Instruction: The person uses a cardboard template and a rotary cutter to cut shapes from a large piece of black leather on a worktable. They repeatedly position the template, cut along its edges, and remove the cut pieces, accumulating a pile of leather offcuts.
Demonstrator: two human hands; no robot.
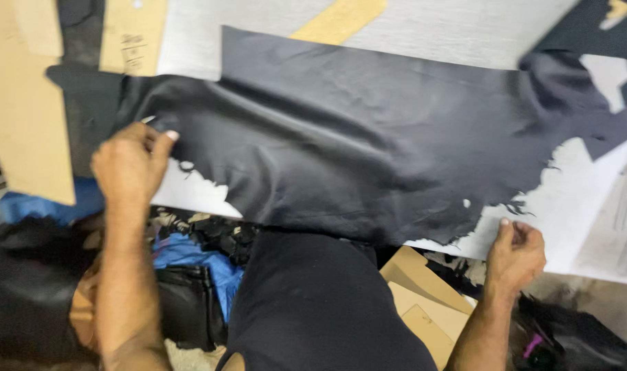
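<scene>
A black hide (368,137) spreads flat across the grey table (464,27), filling mid-frame, seemingly stretched for smoothing. The left hand (131,165) pinches its ragged edge at centre left; the right hand (516,255) grips the torn lower-right edge

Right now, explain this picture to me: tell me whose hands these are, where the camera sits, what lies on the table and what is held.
There is one picture, taken by a camera worn on a person's head, looking down. The two bare hands are that person's own. A large black sheet of leather with ragged edges lies spread over a pale grey worktable. The left hand pinches the sheet's near left edge with its fingers. The right hand grips the torn near right edge. Flat brown cardboard pieces lie at the left. Below the table are blue and black scraps.
</scene>
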